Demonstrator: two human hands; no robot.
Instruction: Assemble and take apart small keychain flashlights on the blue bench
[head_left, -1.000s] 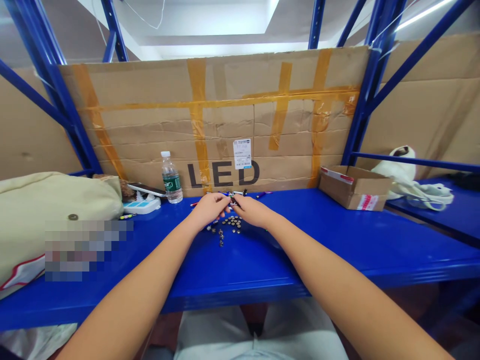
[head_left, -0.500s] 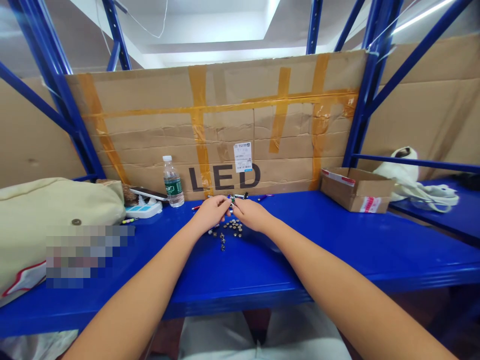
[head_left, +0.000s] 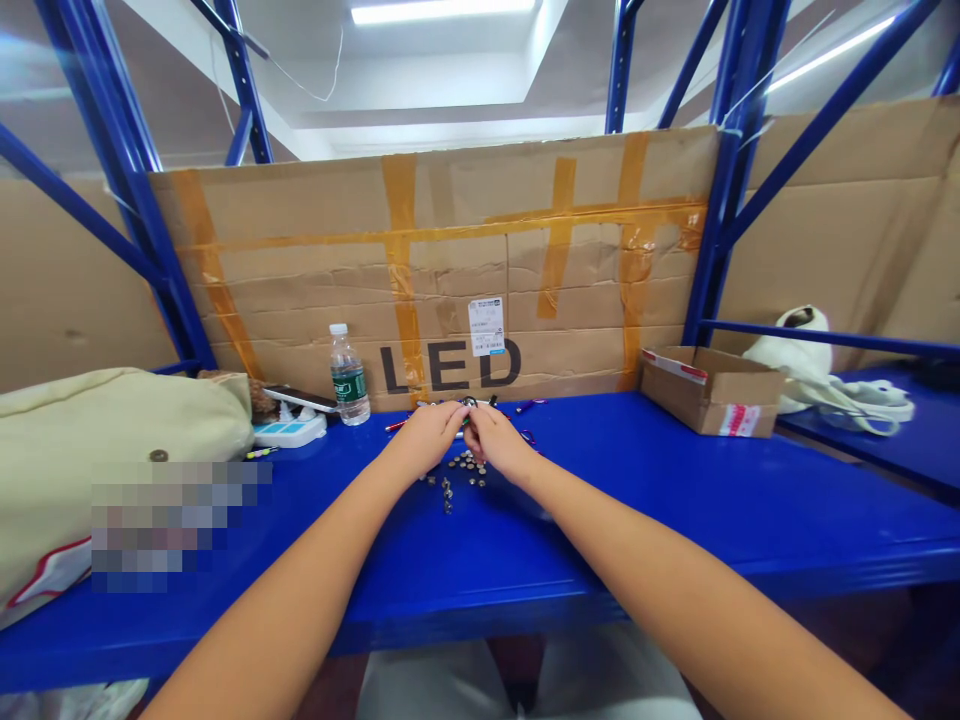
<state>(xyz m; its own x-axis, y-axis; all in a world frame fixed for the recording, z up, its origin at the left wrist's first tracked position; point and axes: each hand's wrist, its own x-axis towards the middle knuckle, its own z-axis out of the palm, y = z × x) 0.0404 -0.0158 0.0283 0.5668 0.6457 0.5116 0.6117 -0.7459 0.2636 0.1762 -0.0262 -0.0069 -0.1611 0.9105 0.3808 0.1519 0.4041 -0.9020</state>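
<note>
My left hand [head_left: 431, 436] and my right hand [head_left: 498, 440] meet at the fingertips above the middle of the blue table [head_left: 480, 560]. Both are closed in a pinch around something small, mostly covered by the fingers; a dark and greenish bit shows between them. Just below the hands lie several small round metallic discs [head_left: 478, 482]. A short line of shiny little metal pieces [head_left: 448, 495] sits nearer to me. Behind the fingers are several pens and thin items, partly hidden, with a purple pen [head_left: 532, 405] to the right.
A water bottle [head_left: 349, 380] stands at the back left beside a white power strip [head_left: 291, 431] and a phone [head_left: 301, 399]. A cream bag [head_left: 127, 420] fills the left side. On the right sits an open cardboard box [head_left: 709, 390]. A cardboard sheet [head_left: 330, 290] forms the back wall.
The view has tipped upward slightly. My hands stay together; the right fingers have curled further, and a small reddish-purple loop now shows beside the right hand.
</note>
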